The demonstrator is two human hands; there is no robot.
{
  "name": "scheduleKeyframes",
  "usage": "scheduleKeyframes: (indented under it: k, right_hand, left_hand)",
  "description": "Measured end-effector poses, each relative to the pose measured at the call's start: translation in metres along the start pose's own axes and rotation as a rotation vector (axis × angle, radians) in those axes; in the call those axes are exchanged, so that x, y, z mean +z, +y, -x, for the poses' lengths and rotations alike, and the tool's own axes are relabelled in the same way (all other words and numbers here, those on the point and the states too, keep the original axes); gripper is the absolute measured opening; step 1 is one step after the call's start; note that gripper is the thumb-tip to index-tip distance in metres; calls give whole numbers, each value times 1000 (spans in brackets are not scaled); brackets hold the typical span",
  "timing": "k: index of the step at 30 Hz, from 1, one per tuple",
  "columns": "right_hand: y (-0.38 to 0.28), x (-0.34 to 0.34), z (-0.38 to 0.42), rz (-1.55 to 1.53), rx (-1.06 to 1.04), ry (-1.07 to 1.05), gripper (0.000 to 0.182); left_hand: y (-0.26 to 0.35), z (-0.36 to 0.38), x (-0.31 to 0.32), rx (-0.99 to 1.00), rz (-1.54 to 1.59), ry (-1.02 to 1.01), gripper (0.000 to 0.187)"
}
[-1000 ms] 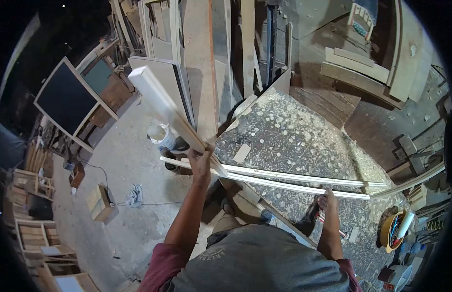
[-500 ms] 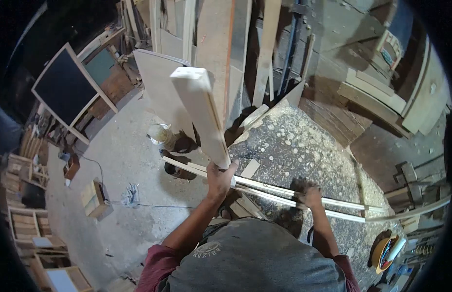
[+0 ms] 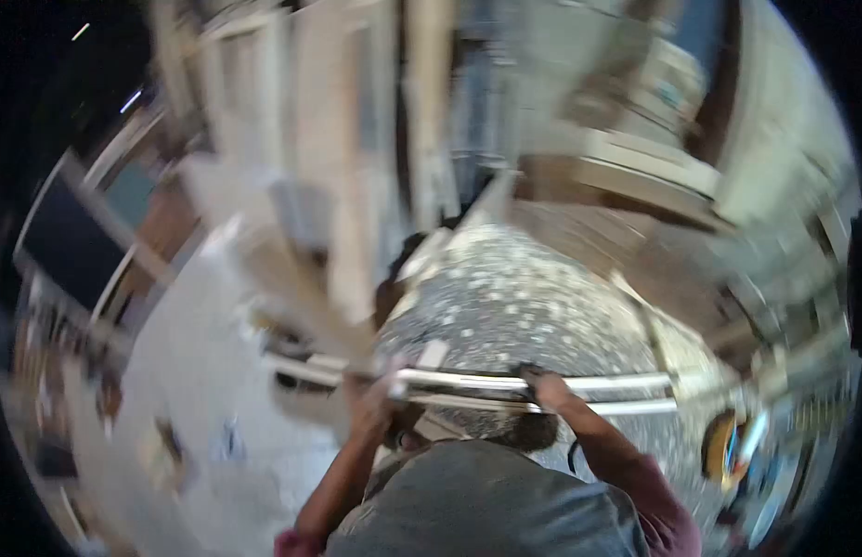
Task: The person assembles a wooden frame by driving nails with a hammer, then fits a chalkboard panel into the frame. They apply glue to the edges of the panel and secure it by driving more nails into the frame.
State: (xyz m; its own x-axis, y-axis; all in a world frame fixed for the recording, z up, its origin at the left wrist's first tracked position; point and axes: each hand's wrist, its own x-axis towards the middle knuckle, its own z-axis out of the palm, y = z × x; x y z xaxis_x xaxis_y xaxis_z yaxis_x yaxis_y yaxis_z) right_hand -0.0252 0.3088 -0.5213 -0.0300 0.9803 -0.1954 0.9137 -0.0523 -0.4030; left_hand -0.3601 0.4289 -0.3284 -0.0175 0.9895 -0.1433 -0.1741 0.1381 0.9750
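My left hand (image 3: 368,401), smeared by motion, is closed round the lower end of a pale wooden board (image 3: 296,288), which slants up and to the left. Two long, thin wooden strips (image 3: 626,382) run side by side across the front of a speckled work surface (image 3: 505,316), their left ends extending past my left hand. Around the strips, right of their middle, my right hand (image 3: 550,390) is closed; its fingertips look dark and blurred. Just behind the strips lies a small flat wood offcut (image 3: 433,355).
Tall boards (image 3: 324,111) lean at the back. Stacked timber (image 3: 649,176) lies at the far right. A yellow-orange container (image 3: 719,447) with tools stands at the right, and a dark framed panel (image 3: 73,227) at the left. Several blurred objects lie on the floor.
The view has swung and blurred. The board in my left hand has tipped further over to the left. My right hand is still at the strips.
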Motion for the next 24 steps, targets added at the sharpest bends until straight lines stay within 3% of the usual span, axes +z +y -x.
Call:
scheduleKeyframes:
  k: [1,2,3,5,6,8,9,11,12,17,19,21,23,24]
  right_hand:
    - [-1,-8,1,2,34,-21,40]
    - [-17,-38,1,24,84,-122,45]
    - [-3,-30,-4,69,109,-151,48]
    - [5,-42,-6,61,112,-138,52]
    - [-1,-61,-3,119,106,-140,55]
    - [31,-25,-18,77,91,-2,52]
    - [36,-23,-21,49,66,70,53]
    - [37,-31,-23,47,113,57,46]
    - [34,-39,-22,46,149,33,40]
    - [50,-34,-24,93,176,36,39]
    - [53,-36,-23,65,251,15,42]
    - [58,-43,-16,26,252,8,42]
    - [69,-40,-12,-77,316,49,41]
    - [74,-41,-9,-52,296,82,41]
  left_hand:
    - [3,2,4,124,102,-76,25]
    - [-7,0,5,74,-3,130,20]
    - [-49,-30,-26,207,31,-38,18]
    - [-7,-7,13,79,126,52,18]
    - [-19,-20,9,163,48,-49,17]
    - [-28,-37,-15,294,-130,-204,25]
    - [-23,-37,-5,295,-133,-225,25]
    - [-19,-33,6,140,-101,0,33]
    - [-18,-40,4,203,-127,-97,36]
    - [-7,-50,4,232,-113,-145,36]
    - [10,-42,15,136,-127,-128,36]
    - [-6,-60,7,237,-150,-174,34]
    - [-4,-54,21,320,31,-119,13]
    - [4,-53,17,207,-86,-113,14]
